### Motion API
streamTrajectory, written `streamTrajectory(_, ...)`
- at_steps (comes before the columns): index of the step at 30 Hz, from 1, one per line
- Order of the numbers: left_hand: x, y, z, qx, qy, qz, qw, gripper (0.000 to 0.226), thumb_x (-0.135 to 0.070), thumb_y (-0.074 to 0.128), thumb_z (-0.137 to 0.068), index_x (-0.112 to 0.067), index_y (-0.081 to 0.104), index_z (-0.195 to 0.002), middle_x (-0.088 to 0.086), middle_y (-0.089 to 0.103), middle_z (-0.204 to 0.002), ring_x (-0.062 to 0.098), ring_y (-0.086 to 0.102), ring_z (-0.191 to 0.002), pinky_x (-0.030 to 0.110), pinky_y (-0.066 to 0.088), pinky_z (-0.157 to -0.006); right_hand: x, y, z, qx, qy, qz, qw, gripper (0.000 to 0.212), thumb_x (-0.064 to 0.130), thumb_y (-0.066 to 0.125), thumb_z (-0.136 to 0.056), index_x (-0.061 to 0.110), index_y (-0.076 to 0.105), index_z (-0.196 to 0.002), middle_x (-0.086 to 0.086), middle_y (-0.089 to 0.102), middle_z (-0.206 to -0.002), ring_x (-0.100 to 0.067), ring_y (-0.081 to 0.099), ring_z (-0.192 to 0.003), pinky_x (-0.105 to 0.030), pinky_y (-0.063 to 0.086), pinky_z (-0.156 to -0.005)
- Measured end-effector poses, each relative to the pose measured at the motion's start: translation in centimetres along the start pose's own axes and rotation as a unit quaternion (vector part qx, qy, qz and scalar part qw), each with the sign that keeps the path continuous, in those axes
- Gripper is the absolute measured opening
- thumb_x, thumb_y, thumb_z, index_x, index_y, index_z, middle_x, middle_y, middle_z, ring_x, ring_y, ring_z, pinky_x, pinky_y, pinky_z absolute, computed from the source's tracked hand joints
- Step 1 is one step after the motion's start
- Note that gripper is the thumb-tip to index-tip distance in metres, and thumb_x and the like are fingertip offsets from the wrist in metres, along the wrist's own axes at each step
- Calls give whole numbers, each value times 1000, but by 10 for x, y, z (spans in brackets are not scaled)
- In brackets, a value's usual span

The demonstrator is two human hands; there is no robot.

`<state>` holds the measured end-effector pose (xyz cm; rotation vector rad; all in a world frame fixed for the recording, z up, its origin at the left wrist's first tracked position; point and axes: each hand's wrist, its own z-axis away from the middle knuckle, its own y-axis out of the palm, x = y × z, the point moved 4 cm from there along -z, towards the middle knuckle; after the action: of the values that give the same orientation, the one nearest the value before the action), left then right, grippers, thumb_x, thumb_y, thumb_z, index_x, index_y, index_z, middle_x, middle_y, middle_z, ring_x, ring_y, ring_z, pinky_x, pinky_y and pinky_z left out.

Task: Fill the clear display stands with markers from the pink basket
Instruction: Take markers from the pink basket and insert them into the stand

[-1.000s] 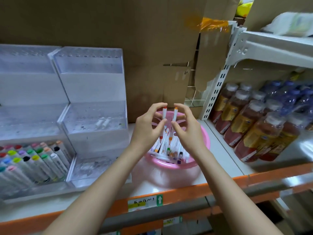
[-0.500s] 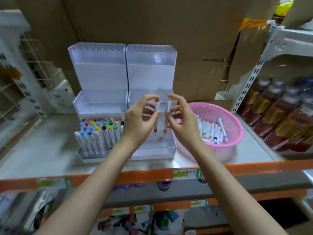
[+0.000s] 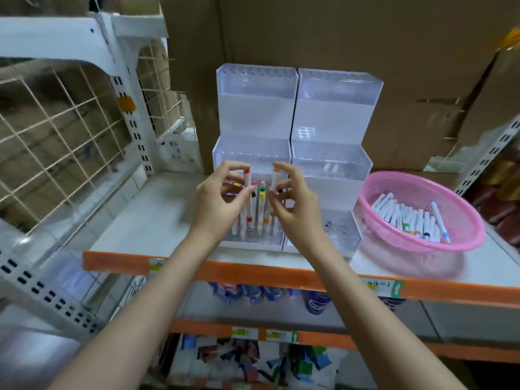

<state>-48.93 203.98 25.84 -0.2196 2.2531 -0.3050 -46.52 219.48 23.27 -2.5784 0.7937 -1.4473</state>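
Two clear stepped display stands stand side by side on the shelf, the left stand [image 3: 254, 108] and the right stand [image 3: 337, 114]. My left hand [image 3: 219, 204] pinches a white marker with a red cap [image 3: 247, 192], held upright over the left stand's bottom tier. My right hand [image 3: 292, 204] pinches a white marker with an orange cap [image 3: 274, 184], also upright beside it. Several markers [image 3: 261, 209] stand in that bottom tier behind my fingers. The pink basket [image 3: 461, 240] sits to the right with several markers [image 3: 405, 218] lying in it.
The shelf has an orange front edge [image 3: 281, 273]. A white wire grid panel [image 3: 64, 119] stands at the left, cardboard boxes [image 3: 337, 32] behind the stands. A white slotted upright [image 3: 489, 153] rises at the right. Goods fill the lower shelf [image 3: 253, 358].
Both hands lifted the two markers out of the pink basket and carried them left to the left stand's bottom tier. The view swung left, so the basket now sits far right.
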Motion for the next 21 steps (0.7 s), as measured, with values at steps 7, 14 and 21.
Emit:
streamTrajectory(7, 14, 4, 4, 0, -10, 13, 1000, 31, -10, 73, -81, -23, 59, -105, -14, 62, -83, 6, 66, -78, 19, 54, -75, -4, 8, 2, -22, -1, 6, 1000, 46, 5, 64, -89, 24, 51, -129, 3, 59, -81, -16, 63, -72, -32, 55, -63)
streamTrajectory(14, 15, 6, 0, 5, 3, 7, 1000, 31, -7, 72, -81, -23, 59, -105, -12, 62, -84, 6, 66, -78, 19, 54, -75, -7, 10, 0, -16, 2, 21, 1000, 47, 7, 64, -90, 29, 49, -128, 4, 59, -81, -17, 63, -72, -42, 56, -65)
streamTrajectory(21, 20, 12, -3, 24, 5, -24, 999, 30, -4, 72, -81, -15, 62, -107, 2, 67, -86, 11, 67, -83, 21, 54, -79, -3, 15, -3, -8, -14, 22, 1000, 46, 5, 65, -89, 25, 51, -127, 10, 58, -80, -7, 61, -71, -16, 47, -61)
